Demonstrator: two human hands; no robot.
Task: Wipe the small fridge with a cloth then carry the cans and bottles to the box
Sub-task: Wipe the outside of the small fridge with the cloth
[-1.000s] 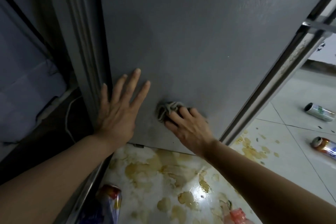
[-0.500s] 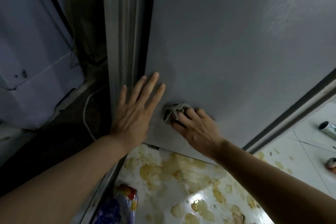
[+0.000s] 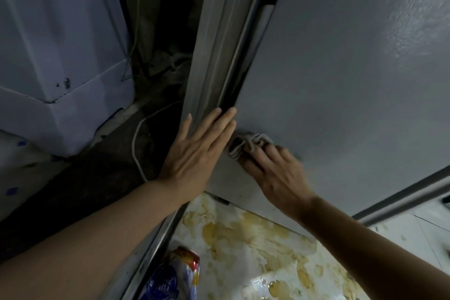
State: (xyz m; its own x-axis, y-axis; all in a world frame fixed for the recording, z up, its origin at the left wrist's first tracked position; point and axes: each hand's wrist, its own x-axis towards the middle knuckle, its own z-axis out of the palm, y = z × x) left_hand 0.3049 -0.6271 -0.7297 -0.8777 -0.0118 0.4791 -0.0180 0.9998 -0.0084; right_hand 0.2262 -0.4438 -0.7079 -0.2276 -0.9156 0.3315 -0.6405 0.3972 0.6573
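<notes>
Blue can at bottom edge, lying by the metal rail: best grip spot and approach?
Take the blue can across its round body, coming from above and its right, the stained-floor side. It lies on its side tight against the metal rail, so the left is blocked; its lower end is out of frame.

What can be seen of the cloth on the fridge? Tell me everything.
The cloth is a small grey-beige rag, bunched into a wad with ridged folds, looking like soft woven fabric. It is pressed flat against the grey fridge side, low down near its left edge. The right hand covers its lower right part, fingers pushing it onto the panel. The left hand lies open just beside it, fingertips close to the wad; whether they touch it cannot be told. Much of it is hidden.
</notes>
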